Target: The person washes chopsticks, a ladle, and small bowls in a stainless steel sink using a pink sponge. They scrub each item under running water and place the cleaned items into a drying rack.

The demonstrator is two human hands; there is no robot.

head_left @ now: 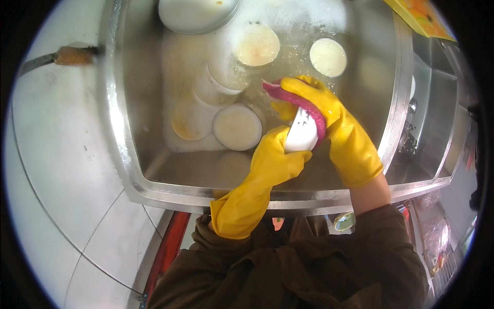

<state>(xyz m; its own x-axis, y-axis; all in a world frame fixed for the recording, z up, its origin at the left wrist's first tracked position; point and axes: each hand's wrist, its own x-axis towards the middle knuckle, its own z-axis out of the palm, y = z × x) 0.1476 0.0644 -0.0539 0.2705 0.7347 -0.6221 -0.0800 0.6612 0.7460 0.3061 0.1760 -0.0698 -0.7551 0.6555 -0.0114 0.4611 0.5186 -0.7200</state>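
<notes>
Both my hands wear yellow rubber gloves and meet over the right part of a steel sink (pixel 114 103) of cloudy water. My left hand (pixel 280 157) grips the lower end of a small white bowl (pixel 301 135), held tilted on its side. Wrapped over the bowl's right side, my right hand (pixel 329 105) presses a dark pink cloth (pixel 317 123) against it. One end of the cloth sticks out to the left past my right fingers. Much of the bowl is hidden by the gloves and cloth.
Several pale round dishes sit in the water, among them a bowl (pixel 237 129) left of my hands and a smaller one (pixel 328 57) beyond them. A large white dish (pixel 198 14) stands at the far left. A second basin (pixel 435 98) adjoins on the right.
</notes>
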